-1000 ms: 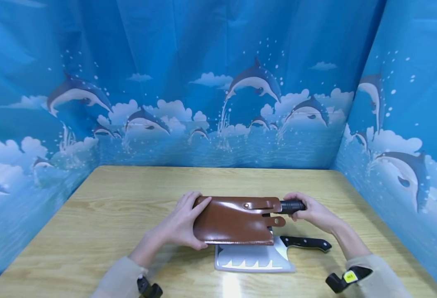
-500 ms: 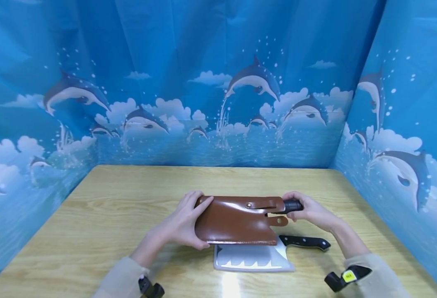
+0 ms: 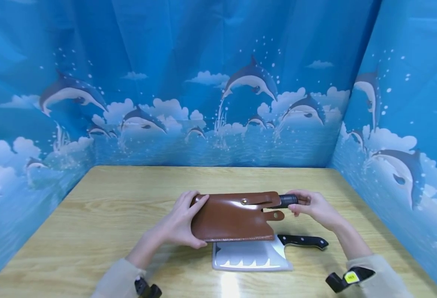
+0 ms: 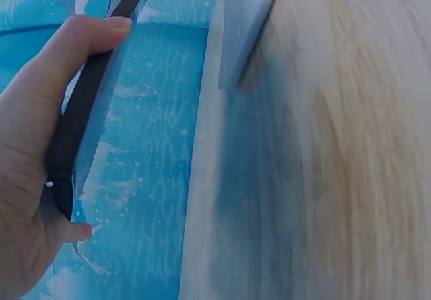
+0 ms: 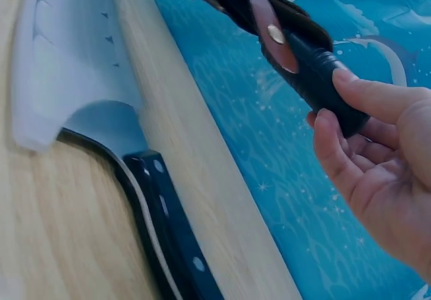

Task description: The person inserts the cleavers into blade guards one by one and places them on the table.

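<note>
My left hand grips the left end of a brown leather sheath, thumb at its lower edge and fingers at the upper. From the sheath's right end sticks the black handle of a knife, whose blade is hidden inside. My right hand holds that handle's end; in the right wrist view the thumb lies on it and the fingers curl beneath. One sheath strap is fastened with a snap, while a second strap hangs free. Below the sheath, a cleaver lies on the table, partly overlapped from above.
The cleaver's black riveted handle points right, and its wide blade has a pale edge. The wooden table reaches back to a blue dolphin-print curtain. A similar curtain stands along the right side.
The black handle has gone slightly deeper into the sheath. Sheath and handle have tilted and risen a little, and my right hand's hold has shifted to the handle's end.
</note>
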Demonstrator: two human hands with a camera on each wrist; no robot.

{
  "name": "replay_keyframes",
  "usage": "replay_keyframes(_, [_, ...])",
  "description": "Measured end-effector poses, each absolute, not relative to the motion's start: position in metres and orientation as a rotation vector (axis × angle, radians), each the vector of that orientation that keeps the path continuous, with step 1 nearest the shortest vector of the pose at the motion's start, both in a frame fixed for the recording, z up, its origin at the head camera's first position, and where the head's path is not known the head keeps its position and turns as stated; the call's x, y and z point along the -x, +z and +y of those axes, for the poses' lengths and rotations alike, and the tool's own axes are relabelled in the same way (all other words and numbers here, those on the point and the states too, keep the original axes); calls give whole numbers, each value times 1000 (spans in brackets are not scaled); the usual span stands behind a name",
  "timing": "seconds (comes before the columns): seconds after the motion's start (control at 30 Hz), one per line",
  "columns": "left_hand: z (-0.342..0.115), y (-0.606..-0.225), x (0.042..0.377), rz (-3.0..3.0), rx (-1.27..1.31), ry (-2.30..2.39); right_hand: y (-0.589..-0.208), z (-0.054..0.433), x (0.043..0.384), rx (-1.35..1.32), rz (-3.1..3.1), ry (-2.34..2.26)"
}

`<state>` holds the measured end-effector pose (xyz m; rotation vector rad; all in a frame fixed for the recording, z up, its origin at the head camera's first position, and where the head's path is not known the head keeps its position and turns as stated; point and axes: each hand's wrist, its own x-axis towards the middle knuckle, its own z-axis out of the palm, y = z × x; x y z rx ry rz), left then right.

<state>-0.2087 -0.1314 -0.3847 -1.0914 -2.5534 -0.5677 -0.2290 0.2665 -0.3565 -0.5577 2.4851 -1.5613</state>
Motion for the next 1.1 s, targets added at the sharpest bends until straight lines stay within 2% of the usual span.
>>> replay_keyframes(0.57, [-122,-380,208,-2646,1095,-545,-361,264,228,574,2568,-1445])
replay_keyframes(0.93, [-95,-374,231,-2678,1064,-236,-364,280,240,472,2675,-1410])
replay_keyframes(1.1, [-80,-371,244,-2752,1050,-180,-368,293,251,523,2741,-1408])
